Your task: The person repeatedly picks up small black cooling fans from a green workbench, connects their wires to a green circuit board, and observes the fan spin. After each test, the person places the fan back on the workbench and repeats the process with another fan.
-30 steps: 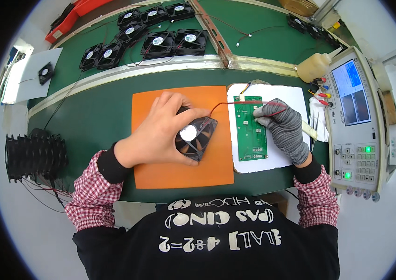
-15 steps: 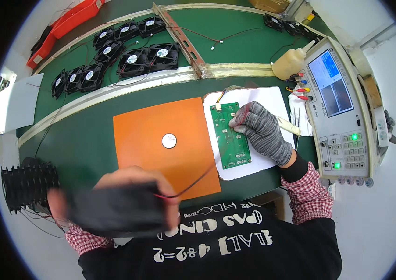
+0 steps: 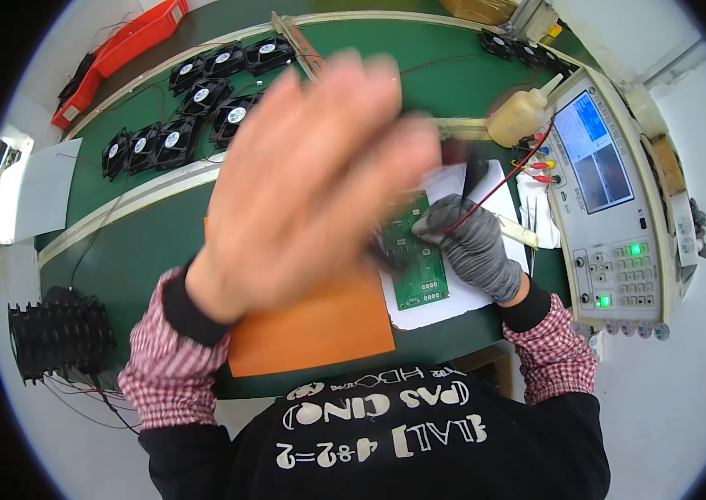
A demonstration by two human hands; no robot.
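Note:
My left hand (image 3: 311, 183), bare and smeared by motion, is raised over the orange mat (image 3: 311, 342) and the left part of the circuit board. Behind its fingers, dark blurred parts of a black cooling fan (image 3: 475, 169) show; most of the fan is hidden by the hand. A thin red and black wire runs across in front of the right glove. My right hand (image 3: 473, 246), in a grey glove with bare fingertips, rests at the right side of the green circuit board (image 3: 421, 279). Its fingertips are pinched together; what they hold, if anything, I cannot make out.
White board (image 3: 461, 308) lies under the circuit board. At right stand a tester with a screen (image 3: 594, 150), a squeeze bottle (image 3: 519, 117), clip leads and tweezers (image 3: 533, 242). Several fans (image 3: 174, 137) lie on the far shelf; a fan stack (image 3: 61, 337) stands at left.
My left hand has swung up and to the right with the fan, from the lower left to over the mat and board. My right hand stays at the circuit board.

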